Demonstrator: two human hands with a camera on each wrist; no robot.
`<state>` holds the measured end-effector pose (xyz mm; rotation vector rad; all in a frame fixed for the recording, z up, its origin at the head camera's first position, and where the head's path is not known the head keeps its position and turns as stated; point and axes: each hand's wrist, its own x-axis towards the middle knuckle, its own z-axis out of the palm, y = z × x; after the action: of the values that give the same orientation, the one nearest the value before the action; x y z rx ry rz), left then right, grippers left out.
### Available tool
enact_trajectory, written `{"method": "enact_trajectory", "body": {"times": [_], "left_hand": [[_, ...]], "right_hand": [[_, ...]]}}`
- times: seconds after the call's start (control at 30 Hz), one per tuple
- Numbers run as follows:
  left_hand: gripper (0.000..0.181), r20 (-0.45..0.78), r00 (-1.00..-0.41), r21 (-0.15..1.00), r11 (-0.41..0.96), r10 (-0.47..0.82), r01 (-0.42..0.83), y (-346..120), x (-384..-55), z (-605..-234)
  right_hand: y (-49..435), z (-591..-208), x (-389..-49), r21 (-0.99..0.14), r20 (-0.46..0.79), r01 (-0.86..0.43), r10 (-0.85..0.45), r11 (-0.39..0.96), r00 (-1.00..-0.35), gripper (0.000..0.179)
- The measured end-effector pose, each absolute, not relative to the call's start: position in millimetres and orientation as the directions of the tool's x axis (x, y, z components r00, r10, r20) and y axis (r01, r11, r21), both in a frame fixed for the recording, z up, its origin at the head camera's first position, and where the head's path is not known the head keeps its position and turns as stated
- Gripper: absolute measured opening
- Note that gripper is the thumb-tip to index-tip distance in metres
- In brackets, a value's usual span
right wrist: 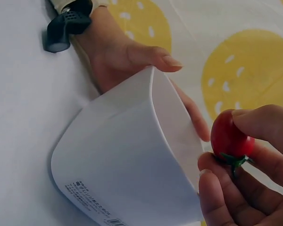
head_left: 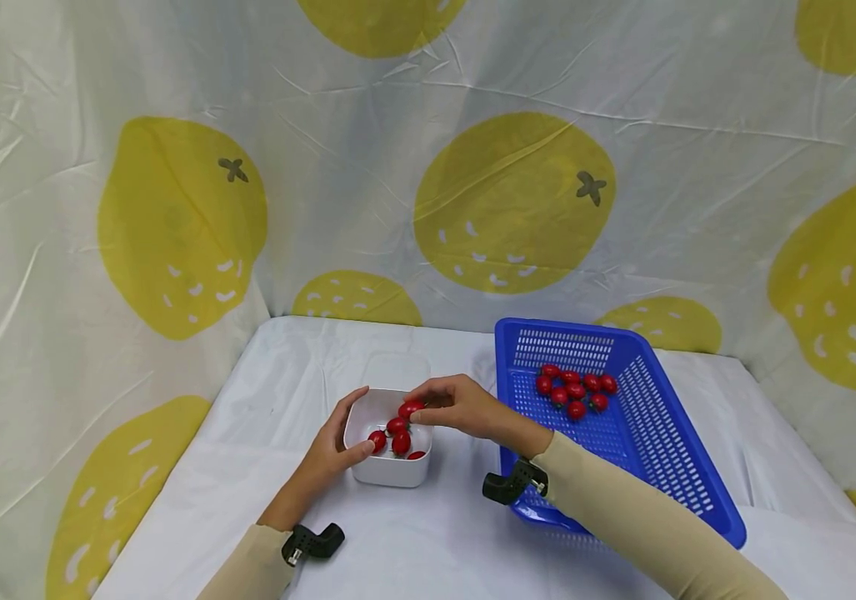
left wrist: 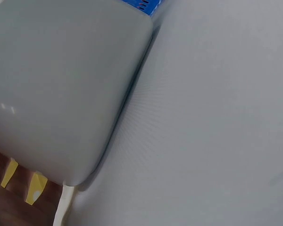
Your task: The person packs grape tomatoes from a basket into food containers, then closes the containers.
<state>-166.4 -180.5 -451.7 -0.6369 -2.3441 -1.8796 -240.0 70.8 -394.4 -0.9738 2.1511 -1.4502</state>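
Note:
My right hand [head_left: 467,406] pinches a red cherry tomato [right wrist: 230,135] between thumb and fingers, right at the rim of a square white plastic container [head_left: 392,475]. Green sepals show on the tomato's lower end in the right wrist view. My left hand [head_left: 327,452] grips the container's left side, thumb at the near rim and fingers at the far one. Several more cherry tomatoes [head_left: 401,442] lie inside on the container's bottom. The container's outer wall [left wrist: 70,80] fills much of the left wrist view.
To the right stands a blue plastic basket [head_left: 626,454] with several cherry tomatoes [head_left: 574,390] at its far end; my right forearm passes over its near left corner. A clear lid [head_left: 396,365] lies behind the container. White cloth [head_left: 285,417] covers the table, and a lemon-print curtain [head_left: 345,167] hangs behind.

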Motion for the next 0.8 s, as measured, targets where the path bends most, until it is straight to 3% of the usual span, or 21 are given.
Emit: {"method": "enact_trajectory", "body": {"times": [0.27, 0.8], "left_hand": [[0.076, 0.297, -0.916, 0.922, 0.168, 0.269, 0.348, -182.3, -166.3, -452.2], [0.076, 0.291, -0.921, 0.927, 0.163, 0.260, 0.339, -183.9, -170.0, -461.4]], "right_hand": [[71.1, -399.4, -240.4, -0.926, 0.000, -0.267, -0.708, 0.267, -0.707, 0.038], [70.6, -398.6, -239.2, -0.929, 0.007, -0.268, -0.713, 0.254, -0.701, 0.036]]}}
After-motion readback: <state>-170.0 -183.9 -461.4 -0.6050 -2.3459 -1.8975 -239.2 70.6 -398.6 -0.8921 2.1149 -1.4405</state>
